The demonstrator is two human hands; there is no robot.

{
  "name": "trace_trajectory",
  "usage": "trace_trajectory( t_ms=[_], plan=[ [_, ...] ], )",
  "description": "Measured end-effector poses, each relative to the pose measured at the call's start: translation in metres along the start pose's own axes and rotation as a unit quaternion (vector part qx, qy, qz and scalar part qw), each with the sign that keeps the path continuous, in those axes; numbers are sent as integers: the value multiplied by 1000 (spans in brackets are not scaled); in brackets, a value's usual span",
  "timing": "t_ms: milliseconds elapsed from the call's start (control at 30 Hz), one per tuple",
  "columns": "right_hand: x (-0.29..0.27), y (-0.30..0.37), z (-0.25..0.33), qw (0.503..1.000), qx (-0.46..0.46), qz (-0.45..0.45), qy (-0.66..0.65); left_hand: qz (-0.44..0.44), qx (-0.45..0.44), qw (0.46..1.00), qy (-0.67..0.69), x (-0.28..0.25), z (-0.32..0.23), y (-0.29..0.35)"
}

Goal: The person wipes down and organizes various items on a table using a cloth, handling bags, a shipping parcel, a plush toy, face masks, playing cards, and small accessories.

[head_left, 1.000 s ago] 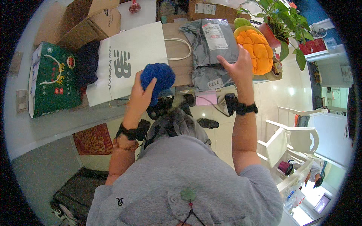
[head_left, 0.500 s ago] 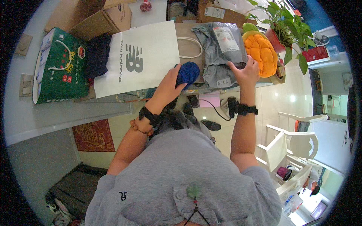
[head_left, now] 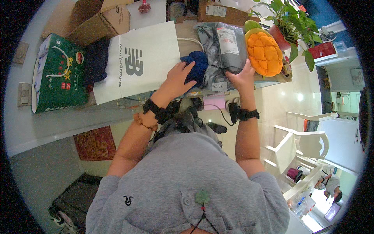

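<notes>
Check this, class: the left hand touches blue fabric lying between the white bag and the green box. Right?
Not the green box: the head view shows the blue fabric, touched by the left hand, lying between the white bag and the grey parcel.

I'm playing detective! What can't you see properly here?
All in the head view:
Inside the grey parcel: hidden by its plastic.
Part of the blue fabric thing: covered by the left hand.
The left cardboard box: cut off by the top edge.
Fingers of the distant person: too small.
</notes>
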State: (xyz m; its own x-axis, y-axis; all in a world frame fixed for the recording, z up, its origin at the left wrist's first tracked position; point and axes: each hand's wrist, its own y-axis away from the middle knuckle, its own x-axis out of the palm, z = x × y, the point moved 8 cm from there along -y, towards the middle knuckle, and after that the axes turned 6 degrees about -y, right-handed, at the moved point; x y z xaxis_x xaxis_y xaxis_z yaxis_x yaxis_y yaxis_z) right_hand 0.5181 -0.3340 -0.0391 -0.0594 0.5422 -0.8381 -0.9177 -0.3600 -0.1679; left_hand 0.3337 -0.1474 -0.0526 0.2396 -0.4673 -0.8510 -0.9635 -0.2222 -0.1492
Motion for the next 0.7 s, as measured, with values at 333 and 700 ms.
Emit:
trace_trajectory(
  t_ms=[333, 700],
  plan=[
    [-56, 3, 19, 907, 69, 10, -414, -89, 3, 986, 142, -53, -24, 5],
    [-25, 91, 199, 945, -238, -87, -206, -184, -147, 939, 252, -109, 10, 48]
  ],
)
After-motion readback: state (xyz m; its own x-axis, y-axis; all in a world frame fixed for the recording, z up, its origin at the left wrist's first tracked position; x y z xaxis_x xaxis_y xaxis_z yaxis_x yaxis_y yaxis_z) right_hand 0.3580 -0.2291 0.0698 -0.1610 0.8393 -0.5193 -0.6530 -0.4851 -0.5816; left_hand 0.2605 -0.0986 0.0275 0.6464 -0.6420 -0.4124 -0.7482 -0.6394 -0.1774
